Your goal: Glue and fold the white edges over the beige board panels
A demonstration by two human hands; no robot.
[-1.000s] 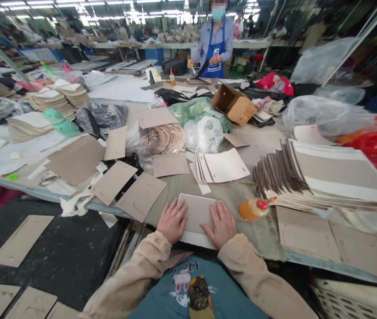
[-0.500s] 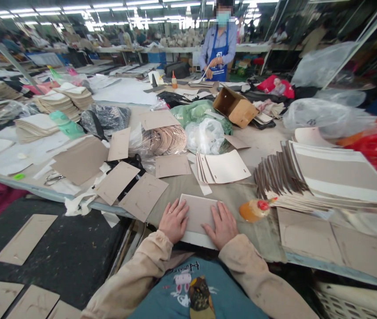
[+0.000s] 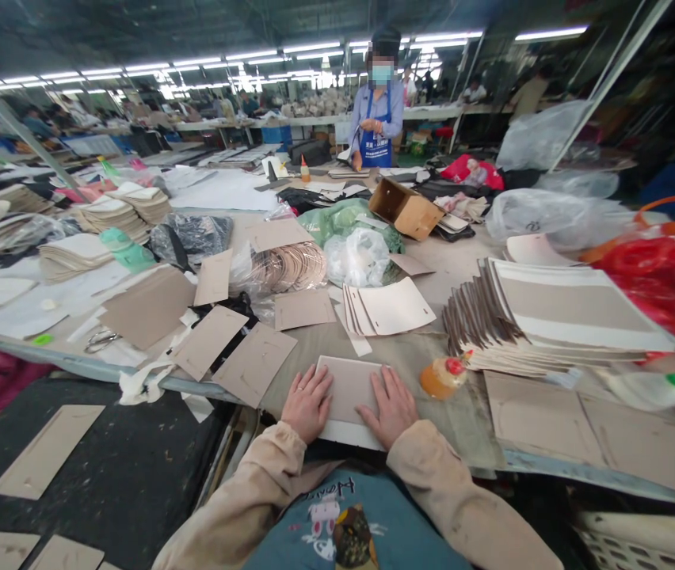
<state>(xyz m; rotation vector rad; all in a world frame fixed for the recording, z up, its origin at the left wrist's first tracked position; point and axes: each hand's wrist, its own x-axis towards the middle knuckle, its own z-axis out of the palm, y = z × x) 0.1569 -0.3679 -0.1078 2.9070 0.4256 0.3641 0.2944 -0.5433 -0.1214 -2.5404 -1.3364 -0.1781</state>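
A beige rectangular panel with a white strip along its near edge lies flat at the table's front, close to my body. My left hand rests on its left side, fingers stretched out. On the right side my right hand lies flat, thumb spread inward over the panel. A squat bottle of amber liquid with a red cap stands just right of my right hand. Left of my left hand lie beige panels with curved marks.
A fanned stack of panels fills the right side. Several white-faced pieces, a clear plastic bag and an open cardboard box lie farther back. Scissors are at left. A person in a blue apron stands across the table.
My view has tilted up and shifted slightly. Both hands stay flat on the panel in nearly the same position. The person across the table has lowered one hand.
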